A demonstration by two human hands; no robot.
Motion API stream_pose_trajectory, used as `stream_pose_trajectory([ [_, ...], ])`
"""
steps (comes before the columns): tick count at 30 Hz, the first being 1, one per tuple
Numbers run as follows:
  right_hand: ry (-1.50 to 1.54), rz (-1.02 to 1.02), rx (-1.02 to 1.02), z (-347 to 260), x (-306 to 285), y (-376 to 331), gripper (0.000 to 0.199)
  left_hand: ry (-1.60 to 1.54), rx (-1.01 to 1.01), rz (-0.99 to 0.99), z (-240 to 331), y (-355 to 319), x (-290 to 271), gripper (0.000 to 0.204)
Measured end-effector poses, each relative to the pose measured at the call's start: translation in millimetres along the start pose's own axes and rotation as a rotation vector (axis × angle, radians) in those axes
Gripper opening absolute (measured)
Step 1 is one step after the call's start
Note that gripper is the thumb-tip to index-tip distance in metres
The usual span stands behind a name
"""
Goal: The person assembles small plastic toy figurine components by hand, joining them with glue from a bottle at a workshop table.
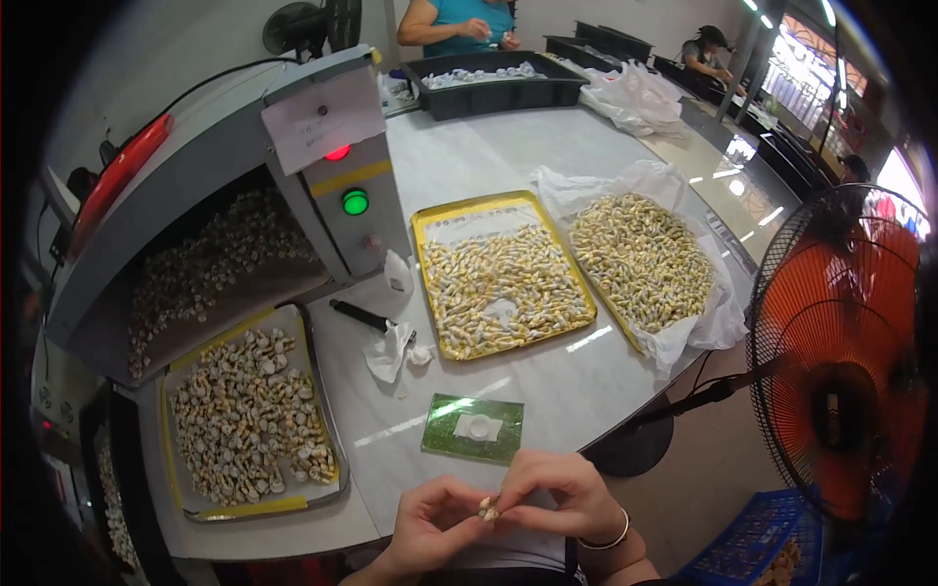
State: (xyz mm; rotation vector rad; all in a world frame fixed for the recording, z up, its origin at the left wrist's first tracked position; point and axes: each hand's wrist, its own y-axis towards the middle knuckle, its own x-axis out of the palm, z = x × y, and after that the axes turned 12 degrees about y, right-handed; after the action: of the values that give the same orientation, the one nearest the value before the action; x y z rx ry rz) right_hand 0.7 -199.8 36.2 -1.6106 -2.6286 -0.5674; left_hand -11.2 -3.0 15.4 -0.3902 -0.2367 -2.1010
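Just in front of me, my left hand (438, 524) pinches a small whitish-yellow piece (488, 509) between thumb and forefinger. My right hand (565, 495), with a bracelet at its wrist, is closed on the piece's other side, fingertips touching it. The piece is too small to name. Beyond the hands lies a green glassy plate (442, 440) with a white patch and a small round thing (478, 427) on it. Further off is a yellow-rimmed tray (420, 239) full of small, elongated white-and-yellow pieces.
Left stands a yellow-edged tray (174, 493) of greyish rounded pieces, below a grey machine (354, 156) with a lit green button (355, 202). A black-handled tool (360, 315) lies mid-table. Right are a plastic-lined pile (640, 262) and an orange fan (831, 361). People work beyond a black tray (508, 98).
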Motion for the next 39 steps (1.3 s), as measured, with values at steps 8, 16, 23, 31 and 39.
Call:
stream_pose_trajectory([
  [8, 0.083, 0.675, -0.263, 34.1, -43.3, 16.1, 0.006, -0.023, -0.072, -0.037, 7.9, 2.7, -3.6, 0.022],
  [16, 0.090, 0.611, -0.123, 46.6, -47.5, 2.6, 0.003, 0.478, 0.126, 0.295, 44.3, -21.0, -47.4, 0.015],
  [23, 0.105, 0.589, -0.087, 46.0, -47.9, 0.9, 0.004, 1.590, -0.064, 0.697, 97.0, -19.4, -119.9, 0.015],
  [31, 0.073, 0.544, -0.069, 48.1, -51.4, -1.0, 0.004, 1.736, -0.081, 0.638, 127.3, -3.4, -149.8, 0.030],
  [39, -0.045, 0.605, -0.092, 36.6, -44.3, 2.6, 0.002, 2.031, -0.206, 0.688, 141.1, 135.4, -250.1, 0.043],
])
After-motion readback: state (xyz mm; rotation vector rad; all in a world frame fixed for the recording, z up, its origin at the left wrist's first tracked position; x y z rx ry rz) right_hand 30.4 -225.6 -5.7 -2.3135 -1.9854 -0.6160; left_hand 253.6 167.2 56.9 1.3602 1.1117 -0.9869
